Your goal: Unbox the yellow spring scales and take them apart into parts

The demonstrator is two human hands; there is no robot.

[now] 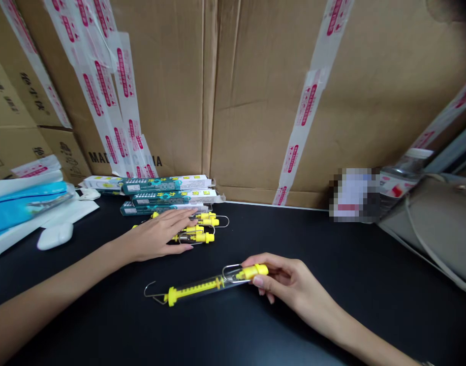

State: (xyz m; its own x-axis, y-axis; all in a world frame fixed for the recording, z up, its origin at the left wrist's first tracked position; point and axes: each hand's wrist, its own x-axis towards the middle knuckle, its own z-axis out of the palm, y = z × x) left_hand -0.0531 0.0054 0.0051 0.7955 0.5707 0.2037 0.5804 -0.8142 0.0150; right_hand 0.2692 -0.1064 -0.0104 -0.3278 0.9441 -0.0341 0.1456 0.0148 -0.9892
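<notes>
Between the thumb and fingers of my right hand (286,284) is the yellow-capped end of a clear tubular spring scale (198,288). Its yellow graduated strip shows through the tube, a wire hook sticks out at the left end and a wire loop lies by my fingers. My left hand (162,235) rests flat, fingers stretched, over several more spring scales (208,222) lying side by side on the black tabletop (149,335). Their yellow ends and wire loops show to the right of it; the rest is partly hidden under the palm.
Behind my left hand are stacked several narrow green-and-white boxes (167,184). A blue-and-white packet (27,203) and a white mouse-like object (55,236) lie left. A plastic bottle (398,183) and a grey bag (438,223) stand right. Taped cardboard (248,127) walls off the back.
</notes>
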